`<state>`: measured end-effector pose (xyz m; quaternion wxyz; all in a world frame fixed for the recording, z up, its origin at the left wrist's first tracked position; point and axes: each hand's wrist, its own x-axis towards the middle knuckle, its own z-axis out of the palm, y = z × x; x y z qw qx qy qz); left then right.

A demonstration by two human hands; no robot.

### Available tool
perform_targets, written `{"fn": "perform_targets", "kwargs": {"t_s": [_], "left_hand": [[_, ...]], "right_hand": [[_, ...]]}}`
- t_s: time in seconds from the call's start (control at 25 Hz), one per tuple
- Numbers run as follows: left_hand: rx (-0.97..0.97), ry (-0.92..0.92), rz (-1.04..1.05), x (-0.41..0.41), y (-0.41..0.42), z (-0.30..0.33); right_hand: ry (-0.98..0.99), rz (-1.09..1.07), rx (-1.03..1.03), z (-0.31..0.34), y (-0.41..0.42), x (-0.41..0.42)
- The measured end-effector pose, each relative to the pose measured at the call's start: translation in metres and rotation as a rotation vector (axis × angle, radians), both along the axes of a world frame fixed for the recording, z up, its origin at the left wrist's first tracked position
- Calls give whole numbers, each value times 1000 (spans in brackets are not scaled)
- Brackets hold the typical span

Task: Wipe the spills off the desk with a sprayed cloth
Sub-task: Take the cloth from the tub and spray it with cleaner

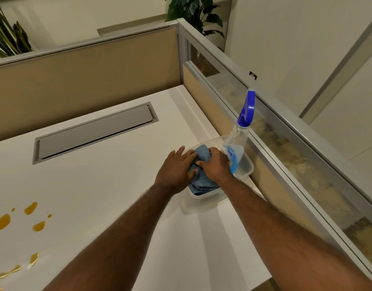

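Observation:
A folded blue cloth (202, 183) lies in a clear plastic tub (204, 196) at the right edge of the white desk (97, 185). My left hand (176, 166) rests on the cloth's left side, fingers mostly flat. My right hand (215, 164) grips the cloth from above. A clear spray bottle (238, 141) with a blue trigger head stands in the same tub, just right of my right hand. Orange-brown spills (31, 217) dot the desk at the lower left, with a larger puddle (6, 274) at the bottom-left corner.
A grey cable hatch (92, 131) is set into the desk's far middle. Tan partition panels (86, 66) close the back, and a glass-topped partition (286, 148) runs along the right. Plants (8, 36) stand beyond the partitions.

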<state>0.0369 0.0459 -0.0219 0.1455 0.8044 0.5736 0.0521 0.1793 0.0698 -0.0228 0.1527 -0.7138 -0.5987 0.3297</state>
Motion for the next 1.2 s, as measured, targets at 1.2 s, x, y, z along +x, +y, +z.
{"fn": "perform_targets", "kwargs": {"t_s": [1.2], "left_hand": [[155, 21, -299, -1, 54, 63]], "right_hand": [[-128, -87, 448, 49, -43, 4]]}}
